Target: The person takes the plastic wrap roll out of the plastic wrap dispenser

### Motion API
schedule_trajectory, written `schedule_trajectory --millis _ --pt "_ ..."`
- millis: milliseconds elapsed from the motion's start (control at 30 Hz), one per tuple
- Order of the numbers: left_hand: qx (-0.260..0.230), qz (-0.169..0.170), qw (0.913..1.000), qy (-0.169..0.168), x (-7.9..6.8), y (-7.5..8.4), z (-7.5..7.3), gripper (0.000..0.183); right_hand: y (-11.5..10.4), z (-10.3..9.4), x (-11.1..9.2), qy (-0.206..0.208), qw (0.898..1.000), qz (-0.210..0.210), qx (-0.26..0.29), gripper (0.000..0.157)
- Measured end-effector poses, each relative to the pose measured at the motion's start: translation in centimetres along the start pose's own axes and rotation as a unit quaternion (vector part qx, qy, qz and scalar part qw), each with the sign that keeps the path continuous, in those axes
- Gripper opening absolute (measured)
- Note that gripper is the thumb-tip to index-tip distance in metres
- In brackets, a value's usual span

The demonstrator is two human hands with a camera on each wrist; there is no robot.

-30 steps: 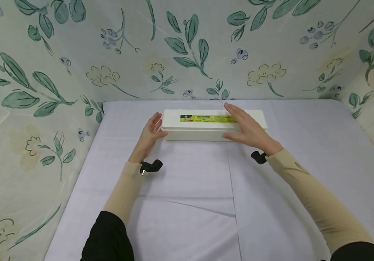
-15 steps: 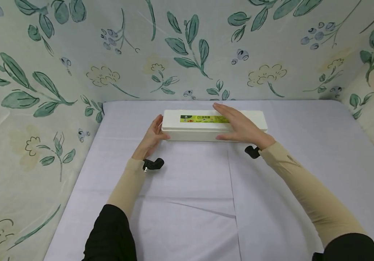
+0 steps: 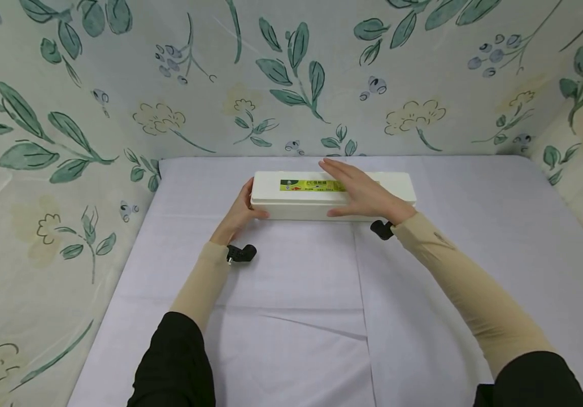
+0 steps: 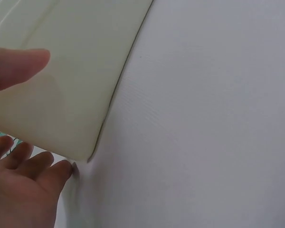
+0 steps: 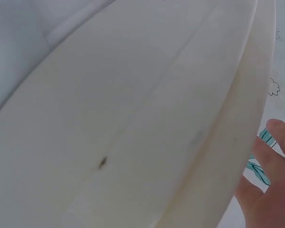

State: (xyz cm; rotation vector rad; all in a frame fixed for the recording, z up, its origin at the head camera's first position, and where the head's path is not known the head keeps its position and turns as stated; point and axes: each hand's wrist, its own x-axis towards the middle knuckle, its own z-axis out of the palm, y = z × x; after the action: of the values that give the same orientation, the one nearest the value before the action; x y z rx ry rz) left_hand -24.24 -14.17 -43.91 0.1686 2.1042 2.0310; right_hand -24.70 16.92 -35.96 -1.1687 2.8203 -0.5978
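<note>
A long white cling film box (image 3: 296,211) with a yellow-green label (image 3: 304,185) lies crosswise toward the back of the table. At its left end, my left hand (image 3: 238,216) holds the corner. In the left wrist view the thumb (image 4: 21,69) lies over the front face and the other fingers (image 4: 33,166) bend at the end face. My right hand (image 3: 365,196) extends over the box right of its middle, fingers straight and thumb by the front face. The right hand covers part of the label. In the right wrist view its fingers (image 5: 270,161) appear beyond the box's far edge.
A white cloth (image 3: 291,350) with fold creases covers the table. Behind it and at the sides hang curtains (image 3: 210,73) printed with leaves and flowers. Black wrist camera mounts (image 3: 242,254) sit below each hand.
My left hand has moved up and right onto the box's left end. My right hand has slid left along the box, covering more of the label. The box stays in place.
</note>
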Motion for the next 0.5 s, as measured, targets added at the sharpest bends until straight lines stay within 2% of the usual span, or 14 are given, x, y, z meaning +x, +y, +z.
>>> schedule_trajectory --millis 300,500 --pt "0.043 0.012 0.999 0.006 0.4 -0.3 0.1 0.103 -0.3 -0.1 1.3 -0.03 0.999 0.018 0.003 0.109" --pt "0.052 0.015 0.9985 0.007 0.5 -0.5 0.2 0.103 -0.3 -0.1 2.0 -0.06 0.997 0.045 0.011 0.11"
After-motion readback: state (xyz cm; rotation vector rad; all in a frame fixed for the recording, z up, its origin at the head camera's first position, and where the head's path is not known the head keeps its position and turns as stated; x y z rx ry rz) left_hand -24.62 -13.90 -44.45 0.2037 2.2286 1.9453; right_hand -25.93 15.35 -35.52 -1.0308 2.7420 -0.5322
